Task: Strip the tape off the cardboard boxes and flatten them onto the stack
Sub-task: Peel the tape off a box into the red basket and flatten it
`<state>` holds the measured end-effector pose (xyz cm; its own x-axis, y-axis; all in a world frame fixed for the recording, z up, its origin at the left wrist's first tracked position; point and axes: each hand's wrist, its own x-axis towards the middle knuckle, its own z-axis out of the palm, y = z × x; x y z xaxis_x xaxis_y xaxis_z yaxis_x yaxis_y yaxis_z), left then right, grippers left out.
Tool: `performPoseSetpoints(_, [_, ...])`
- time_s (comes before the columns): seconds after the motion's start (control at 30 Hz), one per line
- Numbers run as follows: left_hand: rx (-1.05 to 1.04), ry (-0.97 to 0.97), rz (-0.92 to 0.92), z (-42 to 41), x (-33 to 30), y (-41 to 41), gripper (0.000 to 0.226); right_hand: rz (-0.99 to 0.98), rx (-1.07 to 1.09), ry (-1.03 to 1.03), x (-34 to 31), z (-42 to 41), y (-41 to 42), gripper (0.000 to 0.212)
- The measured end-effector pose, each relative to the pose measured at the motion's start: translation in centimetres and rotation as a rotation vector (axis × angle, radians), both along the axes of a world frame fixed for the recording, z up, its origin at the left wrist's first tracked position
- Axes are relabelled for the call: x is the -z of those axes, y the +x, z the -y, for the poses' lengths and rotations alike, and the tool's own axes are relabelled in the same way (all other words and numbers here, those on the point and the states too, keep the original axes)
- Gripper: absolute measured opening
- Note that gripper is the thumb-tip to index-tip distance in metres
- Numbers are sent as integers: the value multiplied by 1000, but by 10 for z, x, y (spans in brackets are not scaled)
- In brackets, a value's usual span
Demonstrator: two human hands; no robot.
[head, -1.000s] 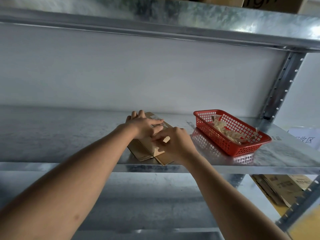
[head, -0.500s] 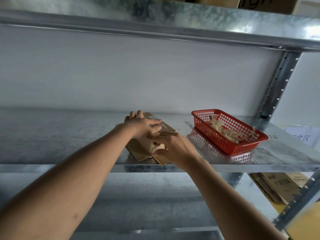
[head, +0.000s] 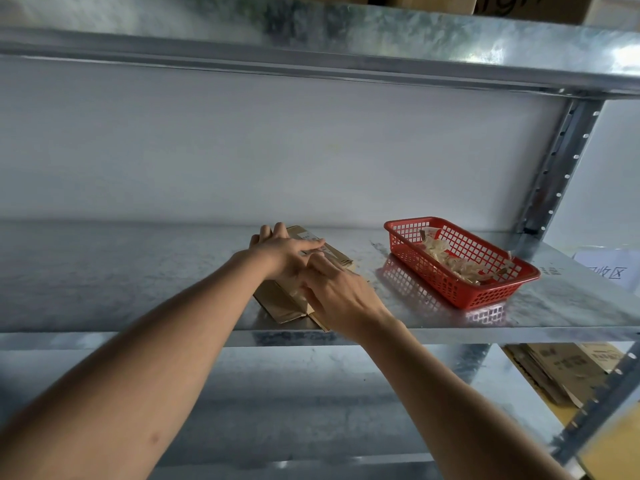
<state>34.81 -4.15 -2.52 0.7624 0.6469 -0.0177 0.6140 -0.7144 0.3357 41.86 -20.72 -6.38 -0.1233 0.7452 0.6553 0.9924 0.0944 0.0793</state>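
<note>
Head view: flattened cardboard box (head: 277, 301) lies on the metal shelf (head: 138, 271), left of the red basket (head: 460, 292). Left hand (head: 282, 252) rests on it, fingers extended flat. Right hand (head: 337, 292) touches its near edge; its grip cannot be determined.

Pretty dim and flat overall, kind of a grey-blue cast. Light seems to come in from the right, where the upper shelf (head: 616, 60) blows out into white glare. The middle shelf (head: 138, 271) is shiny enough to mirror the red basket (head: 460, 296). Wide-angle lens bends the shelf edges near the corners. Forearms up close look soft, and the right hand (head: 341, 292) is a bit smeared.
</note>
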Motion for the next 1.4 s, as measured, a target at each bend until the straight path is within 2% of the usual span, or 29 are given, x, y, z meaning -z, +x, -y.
performPoseSetpoints(0.07, [-77, -65, 69, -5, 3, 4, 103, -156, -5, -54, 1, -1, 1, 13])
performPoseSetpoints(0.1, [-103, -68, 94, -5, 3, 4, 113, -277, -27, -56, -1, -1, 1, 8])
performPoseSetpoints(0.13, [-94, -56, 87, -5, 3, 4, 110, -407, -41, -40, -3, 0, 1, 11])
performPoseSetpoints(0.17, [-55, -26, 45, -2, 1, 1, 94, -527, -43, -31, -4, 0, 0, 13])
performPoseSetpoints(0.23, [10, 72, 0, 5, -2, -5, 49, -718, -8, -63, -5, -3, -2, 15])
performPoseSetpoints(0.27, [22, 77, 8, 6, -3, -6, 43, -799, 18, -87, -5, -4, -4, 17])
performPoseSetpoints(0.33, [4, 61, -11, 8, -4, -7, 44, -1036, 8, -65, -11, -5, -8, 20])
performPoseSetpoints(0.4, [6, 102, -49, 11, -4, -9, 47, -1289, -118, 33, -28, 0, -10, 14])
performPoseSetpoints(0.47, [31, 129, -51, 12, -5, -11, 50, -1404, -247, 85, -47, 8, -8, 8])
performPoseSetpoints(0.5, [45, 135, -44, 14, -7, -13, 49, -1420, -275, 83, -56, 12, -7, 11])
performPoseSetpoints(0.57, [50, 133, -47, 16, -7, -13, 43, -1372, -217, 68, -63, 15, -3, 19])
performPoseSetpoints(0.63, [57, 135, -56, 18, -7, -13, 44, -1214, -51, 66, -58, 13, 6, 22])
performPoseSetpoints(0.73, [53, 162, -73, 20, -9, -11, 44, -982, 160, 57, -44, 8, 19, 11])
performPoseSetpoints(0.83, [55, 131, -75, 21, -9, -9, 44, -879, 267, 10, -35, 8, 26, 8])
performPoseSetpoints(0.97, [43, 125, -91, 20, -7, -8, 47, -943, 320, -10, -29, 8, 39, 11])
performPoseSetpoints(1.13, [48, 126, -106, 20, -8, -6, 50, -904, 339, -15, -34, 11, 44, 20])
performPoseSetpoints(1.33, [39, 124, -100, 19, -7, -4, 46, -649, 311, -103, -40, 4, 36, 28])
performPoseSetpoints(1.4, [42, 144, -102, 20, -6, -3, 46, -527, 313, -140, -43, 3, 34, 22])
